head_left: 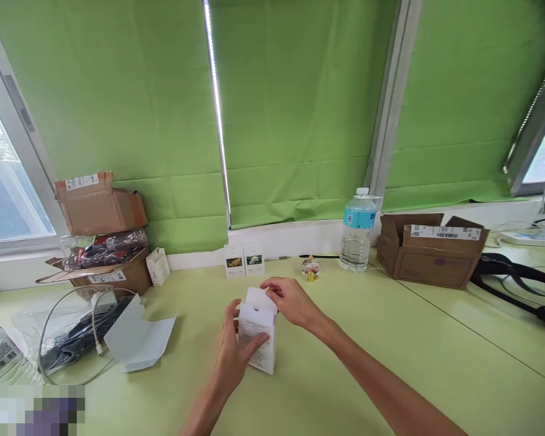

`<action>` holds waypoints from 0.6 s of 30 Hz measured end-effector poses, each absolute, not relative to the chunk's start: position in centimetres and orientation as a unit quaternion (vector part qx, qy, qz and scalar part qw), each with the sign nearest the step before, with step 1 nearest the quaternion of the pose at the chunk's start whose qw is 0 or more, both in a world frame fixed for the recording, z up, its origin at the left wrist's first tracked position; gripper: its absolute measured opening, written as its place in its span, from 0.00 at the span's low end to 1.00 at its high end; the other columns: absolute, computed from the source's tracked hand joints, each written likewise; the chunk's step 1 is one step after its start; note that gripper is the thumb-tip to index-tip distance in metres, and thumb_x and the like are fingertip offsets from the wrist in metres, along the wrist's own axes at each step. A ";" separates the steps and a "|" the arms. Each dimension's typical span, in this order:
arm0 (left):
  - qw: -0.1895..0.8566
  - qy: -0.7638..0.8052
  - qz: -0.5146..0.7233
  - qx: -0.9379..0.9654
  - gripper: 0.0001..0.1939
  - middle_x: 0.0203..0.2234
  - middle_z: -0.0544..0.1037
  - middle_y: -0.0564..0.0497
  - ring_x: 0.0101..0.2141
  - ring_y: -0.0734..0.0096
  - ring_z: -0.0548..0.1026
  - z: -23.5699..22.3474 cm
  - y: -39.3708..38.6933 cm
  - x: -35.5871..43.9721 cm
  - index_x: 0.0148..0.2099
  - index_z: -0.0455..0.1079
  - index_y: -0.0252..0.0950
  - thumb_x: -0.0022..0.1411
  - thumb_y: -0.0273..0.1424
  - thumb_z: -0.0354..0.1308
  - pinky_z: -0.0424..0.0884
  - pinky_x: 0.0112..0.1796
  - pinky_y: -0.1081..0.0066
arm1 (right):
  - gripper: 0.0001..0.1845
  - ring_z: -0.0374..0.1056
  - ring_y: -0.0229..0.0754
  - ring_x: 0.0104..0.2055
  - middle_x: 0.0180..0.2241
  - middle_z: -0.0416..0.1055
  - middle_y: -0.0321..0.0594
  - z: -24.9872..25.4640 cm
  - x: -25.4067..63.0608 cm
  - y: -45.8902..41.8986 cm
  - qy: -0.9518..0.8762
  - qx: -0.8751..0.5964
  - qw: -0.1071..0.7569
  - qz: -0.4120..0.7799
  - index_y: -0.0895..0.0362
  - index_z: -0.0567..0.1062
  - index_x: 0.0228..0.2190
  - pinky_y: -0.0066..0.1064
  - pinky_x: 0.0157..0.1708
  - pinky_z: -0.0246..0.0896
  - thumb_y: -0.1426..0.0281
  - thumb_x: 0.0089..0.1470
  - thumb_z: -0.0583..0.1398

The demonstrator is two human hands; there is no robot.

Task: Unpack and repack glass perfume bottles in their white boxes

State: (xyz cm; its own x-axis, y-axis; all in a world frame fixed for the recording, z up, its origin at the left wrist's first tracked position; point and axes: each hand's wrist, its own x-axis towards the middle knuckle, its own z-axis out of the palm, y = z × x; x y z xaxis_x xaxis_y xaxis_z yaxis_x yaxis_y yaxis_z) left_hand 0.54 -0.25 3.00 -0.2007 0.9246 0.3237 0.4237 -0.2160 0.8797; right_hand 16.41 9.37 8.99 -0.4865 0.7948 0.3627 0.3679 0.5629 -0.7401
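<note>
A small white carton (257,339) with printed text on its near face stands slightly tilted in front of me. Its top flap (260,298) is raised. My left hand (236,345) wraps round the carton's lower left side, thumb across the printed face. My right hand (293,300) pinches the edge of the raised flap between thumb and fingertips. Beyond the hands, two small white boxes (244,261) with flower pictures stand side by side. A small glass bottle with a gold cap (310,269) lies behind the right hand.
A large water bottle (356,233) and an open cardboard box (429,254) stand at the back right. Stacked cardboard boxes (102,209) are at the back left. A folded white card (140,336) and a cable (45,345) lie on the left. Black straps (518,278) lie far right.
</note>
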 end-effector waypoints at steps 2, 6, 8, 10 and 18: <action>0.265 0.548 0.521 0.599 0.29 0.48 0.72 0.47 0.39 0.66 0.76 2.9 -0.3 0.7 0.59 0.53 0.42 0.59 0.39 0.58 0.71 0.41 0.64 | 0.14 0.67 0.39 0.29 0.28 0.74 0.39 8.8 16.6 10.0 -0.805 -0.364 0.373 0.284 0.60 0.75 0.39 0.28 0.27 0.60 0.70 0.55 0.53; 0.247 0.522 0.502 0.643 0.17 0.47 0.73 0.48 0.41 0.66 0.74 2.9 -0.5 0.8 0.54 0.60 0.43 0.63 0.36 0.54 0.71 0.42 0.65 | 0.10 0.68 0.39 0.32 0.31 0.75 0.38 9.5 17.6 10.1 -0.822 -0.347 0.343 0.293 0.57 0.76 0.33 0.28 0.31 0.61 0.70 0.54 0.55; 0.223 0.531 0.491 0.654 0.15 0.48 0.72 0.49 0.40 0.67 0.74 3.0 -0.6 0.8 0.53 0.62 0.44 0.64 0.36 0.52 0.71 0.41 0.65 | 0.08 0.69 0.41 0.37 0.35 0.75 0.39 10.3 18.4 9.6 -0.849 -0.330 0.297 0.287 0.55 0.77 0.32 0.29 0.34 0.61 0.67 0.51 0.59; 0.198 0.540 0.479 0.664 0.15 0.49 0.70 0.50 0.39 0.69 0.73 3.1 -0.7 0.6 0.53 0.63 0.45 0.64 0.35 0.53 0.71 0.41 0.66 | 0.10 0.68 0.44 0.42 0.39 0.74 0.39 11.0 19.1 9.0 -0.878 -0.317 0.242 0.266 0.54 0.78 0.33 0.31 0.38 0.61 0.63 0.48 0.63; 0.142 0.538 0.441 0.704 0.17 0.49 0.69 0.50 0.40 0.69 0.72 3.3 -0.6 0.2 0.55 0.63 0.48 0.65 0.31 0.51 0.71 0.41 0.68 | 0.16 0.64 0.46 0.52 0.48 0.71 0.40 12.5 19.7 6.5 -0.907 -0.317 0.178 0.211 0.51 0.75 0.45 0.34 0.49 0.56 0.66 0.55 0.58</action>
State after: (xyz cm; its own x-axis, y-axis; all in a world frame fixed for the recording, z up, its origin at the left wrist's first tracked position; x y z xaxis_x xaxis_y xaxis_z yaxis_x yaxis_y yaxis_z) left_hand 0.22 -0.63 3.31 0.0313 0.8828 0.4687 0.6321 -0.3808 0.6749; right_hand 19.72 6.50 12.47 -0.7348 0.6511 0.1900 0.5006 0.7096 -0.4958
